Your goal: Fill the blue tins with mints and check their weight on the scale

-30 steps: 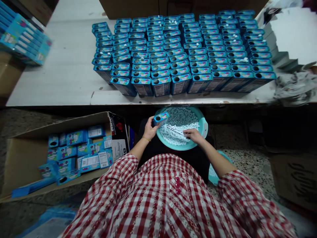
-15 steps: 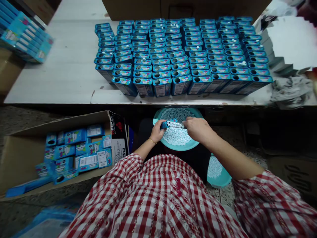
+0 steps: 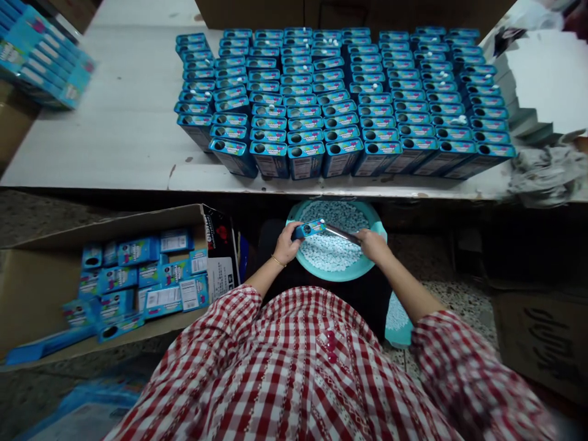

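Observation:
My left hand is closed around a small blue candy box, tilted over the near left part of a turquoise basin. A dark round opening shows in the box's top, and a white piece lies at its right end. My right hand grips a slim metal scoop whose far end reaches the box's right end. Small white candies fill the basin below both hands. Whether any candy is in the scoop I cannot tell.
Rows of upright blue boxes stand on the white table; loose candies lie on some. At left, a cardboard carton holds more boxes. A second turquoise basin sits low at right. White card sheets are stacked far right.
My right hand has moved slightly right and down, and the metal scoop now shows bare where a line of white candies lay before. The box has turned so its top faces up towards me.

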The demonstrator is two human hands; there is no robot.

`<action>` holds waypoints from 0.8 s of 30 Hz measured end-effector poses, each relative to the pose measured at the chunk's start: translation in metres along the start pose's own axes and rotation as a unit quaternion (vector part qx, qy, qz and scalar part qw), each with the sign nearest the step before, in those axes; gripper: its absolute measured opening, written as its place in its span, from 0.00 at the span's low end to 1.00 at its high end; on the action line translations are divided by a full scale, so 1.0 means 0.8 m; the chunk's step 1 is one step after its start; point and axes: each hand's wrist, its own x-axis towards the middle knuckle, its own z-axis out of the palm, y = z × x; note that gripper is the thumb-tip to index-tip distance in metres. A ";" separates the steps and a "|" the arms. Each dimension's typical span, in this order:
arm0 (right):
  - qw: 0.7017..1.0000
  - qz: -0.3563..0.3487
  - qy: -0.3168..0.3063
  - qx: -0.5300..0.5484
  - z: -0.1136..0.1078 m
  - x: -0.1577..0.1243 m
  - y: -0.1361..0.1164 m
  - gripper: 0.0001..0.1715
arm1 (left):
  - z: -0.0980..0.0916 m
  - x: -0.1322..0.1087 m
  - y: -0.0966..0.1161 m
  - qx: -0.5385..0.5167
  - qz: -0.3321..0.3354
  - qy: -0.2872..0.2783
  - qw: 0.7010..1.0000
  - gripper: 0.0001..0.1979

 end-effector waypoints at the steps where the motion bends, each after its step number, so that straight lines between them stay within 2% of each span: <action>1: 1.000 0.004 -0.010 0.009 0.018 0.010 -0.002 0.24 | -0.002 -0.001 -0.001 0.002 -0.001 0.001 1.000 0.19; 3: 1.000 0.016 -0.005 0.021 0.046 0.024 -0.011 0.25 | -0.006 -0.002 -0.002 0.004 0.000 -0.002 1.000 0.19; 6: 0.998 0.033 0.025 0.036 0.072 0.031 -0.031 0.24 | -0.010 -0.003 -0.001 0.010 0.012 -0.008 1.000 0.18; 11: 0.996 -0.022 -0.008 0.092 0.100 0.035 -0.056 0.18 | -0.011 -0.001 -0.003 0.022 0.004 0.015 1.000 0.18; 15: 0.986 -0.042 -0.028 0.156 0.110 0.048 -0.046 0.16 | -0.013 0.002 -0.006 0.019 -0.019 0.035 0.999 0.19; 18: 0.977 -0.046 -0.031 0.204 0.106 0.045 -0.024 0.16 | -0.014 0.003 -0.006 0.013 -0.028 0.040 0.999 0.20; 20: 0.972 -0.047 -0.026 0.228 0.093 0.032 -0.009 0.17 | -0.014 0.004 -0.004 0.013 -0.031 0.041 0.999 0.20; 24: 0.952 -0.063 0.001 0.298 0.044 -0.010 0.013 0.18 | -0.008 0.005 0.001 0.017 -0.029 0.034 0.999 0.20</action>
